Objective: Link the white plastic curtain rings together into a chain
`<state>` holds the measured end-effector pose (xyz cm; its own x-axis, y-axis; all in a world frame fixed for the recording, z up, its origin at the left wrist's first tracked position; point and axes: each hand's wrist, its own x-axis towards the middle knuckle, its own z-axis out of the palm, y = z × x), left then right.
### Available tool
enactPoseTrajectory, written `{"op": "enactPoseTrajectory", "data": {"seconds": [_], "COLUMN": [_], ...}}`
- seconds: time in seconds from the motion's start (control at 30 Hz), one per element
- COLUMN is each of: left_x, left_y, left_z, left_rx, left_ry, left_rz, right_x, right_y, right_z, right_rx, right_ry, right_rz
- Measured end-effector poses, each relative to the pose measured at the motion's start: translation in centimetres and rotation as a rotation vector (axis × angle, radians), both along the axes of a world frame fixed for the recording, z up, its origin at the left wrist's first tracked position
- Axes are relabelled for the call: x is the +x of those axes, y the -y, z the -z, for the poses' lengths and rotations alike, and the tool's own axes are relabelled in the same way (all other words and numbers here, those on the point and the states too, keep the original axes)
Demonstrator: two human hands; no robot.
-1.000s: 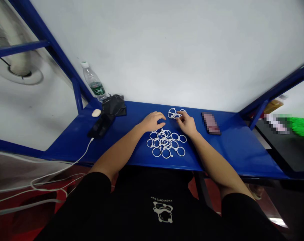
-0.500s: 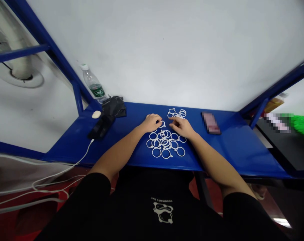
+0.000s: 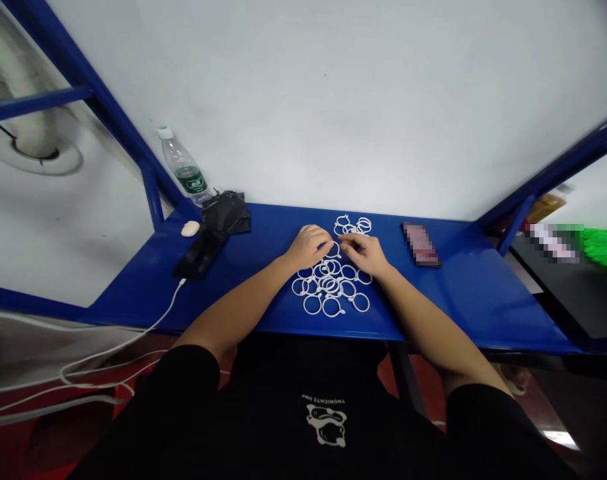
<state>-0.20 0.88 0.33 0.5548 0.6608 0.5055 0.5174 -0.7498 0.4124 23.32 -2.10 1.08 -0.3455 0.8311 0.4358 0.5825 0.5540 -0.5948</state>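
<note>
Above the blue tabletop, my left hand (image 3: 309,248) is closed, pinching a white ring (image 3: 333,258) with a small tab at its edge. The ring sticks out to the right of its fingertips. Just across from it, my right hand (image 3: 367,254) has thumb and forefinger apart, close to the ring; I see nothing between them. Nearer my body lies a loose pile of white rings (image 3: 312,314), several of them overlapping. Beyond my right fingers is a smaller cluster of white rings (image 3: 365,221).
A phone (image 3: 421,245) lies to the right on the blue table (image 3: 463,293). At the left are a plastic bottle (image 3: 193,180), a crumpled black bag (image 3: 227,212), a black device (image 3: 199,255) with a white cable (image 3: 172,303), and a small cream object (image 3: 190,229). A white wall (image 3: 303,120) rises behind.
My left hand has moved right with the ring, bringing it nearer to my right fingertips. My right hand stays almost in place.
</note>
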Motion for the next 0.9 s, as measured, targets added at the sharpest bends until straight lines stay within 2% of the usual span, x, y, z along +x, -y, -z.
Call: {"op": "enactPoseTrajectory", "data": {"seconds": [0.13,0.23,0.47,0.67,0.8,0.9], "left_x": [0.0,0.0,0.2,0.1,-1.0,-2.4], "left_y": [0.1,0.2,-0.2,-0.7,-1.1,-1.3], "left_z": [-0.2,-0.4,0.0,0.7,-0.1,-1.4], "left_rx": [0.012,-0.005,-0.008,0.079,0.045,-0.102], "left_ry": [0.044,0.040,0.020,0.127,0.091,-0.065], "left_rz": [-0.056,-0.067,0.073,0.143,0.149,0.062], "right_x": [0.0,-0.4,-0.2,0.0,-0.1,0.2], "right_y": [0.0,0.3,0.6,0.3,0.1,-0.1], "right_z": [-0.3,-0.3,0.1,0.6,0.8,0.8], "right_rx": [-0.056,-0.019,0.041,0.058,0.113,0.152], "right_ry": [0.067,0.100,-0.007,-0.089,-0.087,-0.107], "right_rz": [-0.114,-0.140,0.029,0.016,0.071,0.130]}}
